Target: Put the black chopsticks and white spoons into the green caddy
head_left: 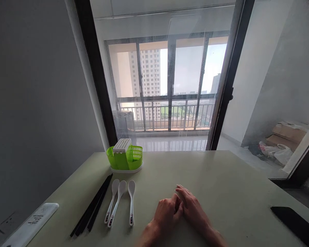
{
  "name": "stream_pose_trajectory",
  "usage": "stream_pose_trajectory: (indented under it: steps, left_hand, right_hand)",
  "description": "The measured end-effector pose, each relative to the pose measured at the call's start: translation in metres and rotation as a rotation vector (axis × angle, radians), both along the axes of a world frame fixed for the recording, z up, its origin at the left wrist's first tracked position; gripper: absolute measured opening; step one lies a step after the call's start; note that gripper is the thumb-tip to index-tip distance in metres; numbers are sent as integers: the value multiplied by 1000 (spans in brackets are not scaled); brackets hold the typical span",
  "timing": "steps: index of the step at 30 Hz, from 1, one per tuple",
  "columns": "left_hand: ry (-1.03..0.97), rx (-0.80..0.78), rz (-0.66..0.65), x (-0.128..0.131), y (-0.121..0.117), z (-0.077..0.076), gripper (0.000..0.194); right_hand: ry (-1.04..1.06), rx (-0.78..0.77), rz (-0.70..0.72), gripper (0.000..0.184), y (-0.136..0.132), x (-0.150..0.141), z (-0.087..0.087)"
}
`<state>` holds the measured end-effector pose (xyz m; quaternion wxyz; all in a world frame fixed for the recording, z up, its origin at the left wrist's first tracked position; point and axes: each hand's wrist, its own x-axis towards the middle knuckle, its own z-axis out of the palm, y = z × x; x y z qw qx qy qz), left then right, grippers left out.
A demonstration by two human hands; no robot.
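My left hand [167, 212] rests on the table with its fingers curled in, and no object shows in it. Against it lies my right hand [194, 207], its fingers stretched out forward and nothing held. The two hands touch near the thumbs. To their left are three white spoons [131, 199], bowls pointing away from me; two lie close together and one a little apart. Several black chopsticks [95, 204] lie in a slanted bundle farther left. Behind the spoons stands a bright green utensil caddy [121, 161] with a white slotted top piece and a white base.
The pale green table [221, 181] reaches to a glass door frame. A white power strip [32, 224] lies at its left edge, and a black flat object [295, 223] at its right edge. Cardboard and plastic bags [283, 151] sit on the floor beyond the glass.
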<state>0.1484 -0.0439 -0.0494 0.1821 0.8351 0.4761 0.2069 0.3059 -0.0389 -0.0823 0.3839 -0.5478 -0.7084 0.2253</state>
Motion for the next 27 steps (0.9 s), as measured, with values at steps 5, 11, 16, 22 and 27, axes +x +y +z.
stream_pose_trajectory:
  steps: [5, 11, 16, 22, 27]
  left_hand:
    - [-10, -4, -6, -1, -1, 1, 16]
    - [-24, 3, -12, 0, -1, 0, 15]
    - [-10, -10, 2, 0, 0, 1, 14]
    - [-32, -39, 32, 0, -7, 6, 16]
    - [-84, -56, 55, -10, -28, 6, 18]
  right_hand:
    - [17, -12, -4, 51, 0, 0, 0]
    - [12, -2, -3, 50, -1, -1, 2]
    - [1, 13, 9, 49, -1, -1, 3]
    - [27, 30, -1, 45, 1, -1, -4]
    - [33, 40, -33, 44, 4, -3, -13]
